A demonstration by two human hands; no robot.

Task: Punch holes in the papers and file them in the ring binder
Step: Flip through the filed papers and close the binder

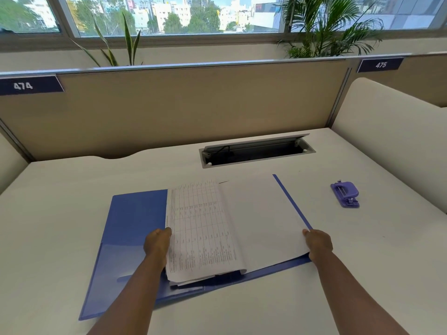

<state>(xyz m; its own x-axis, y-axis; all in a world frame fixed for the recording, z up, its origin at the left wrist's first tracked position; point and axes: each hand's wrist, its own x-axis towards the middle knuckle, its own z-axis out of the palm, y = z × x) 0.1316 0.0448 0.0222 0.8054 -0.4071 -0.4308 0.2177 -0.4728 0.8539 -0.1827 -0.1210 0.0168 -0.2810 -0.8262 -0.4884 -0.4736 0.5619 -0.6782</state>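
Note:
A blue ring binder (130,221) lies open on the white desk. White papers sit in it: a printed table sheet (200,228) on the left and a blank page (263,218) on the right. My left hand (158,244) grips the left edge of the printed sheet. My right hand (318,244) holds the right edge of the blank page together with the binder's right cover. The binder's rings are hidden under the papers. A purple hole punch (346,194) stands on the desk to the right, apart from both hands.
An open cable tray slot (256,152) is set in the desk (60,197) behind the binder. A beige partition (181,105) closes the back, and a white side divider (396,131) stands at the right.

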